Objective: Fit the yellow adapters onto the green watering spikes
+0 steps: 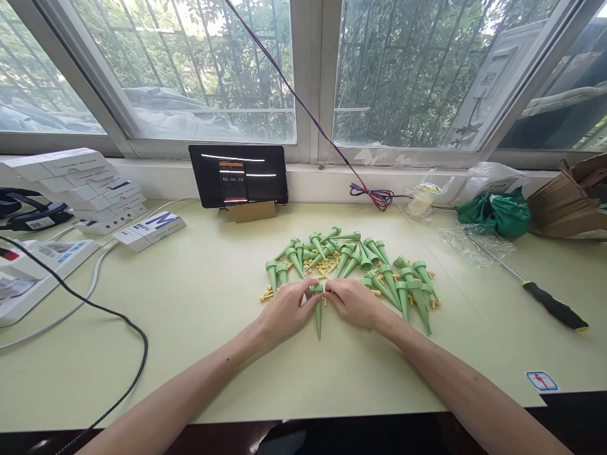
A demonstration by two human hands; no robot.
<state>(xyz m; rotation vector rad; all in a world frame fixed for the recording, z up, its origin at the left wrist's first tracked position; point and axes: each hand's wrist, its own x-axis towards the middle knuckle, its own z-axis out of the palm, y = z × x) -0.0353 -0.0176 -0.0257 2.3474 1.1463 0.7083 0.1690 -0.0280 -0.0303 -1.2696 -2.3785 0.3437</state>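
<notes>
My left hand [287, 308] pinches a green plastic watering spike [318, 321] by its capped top between thumb and fingers, the narrow tip pointing down toward me. Close by on the right, my right hand [355, 303] has its fingertips pressed together beside the cap. A bit of yellow shows under those fingertips, too small to tell whether they grip it. Beyond both hands lies a loose pile of green spikes [348, 253] mixed with small yellow pegs [324, 266]. More green spikes [415, 294] lie right of my right hand.
A tablet [239, 177] showing a timer leans on a cardboard stand at the back. White boxes [149, 230], a power strip [42, 278] and a black cable [128, 325] occupy the left. A screwdriver [552, 304], green plastic bag [497, 212] and cardboard [566, 199] lie right.
</notes>
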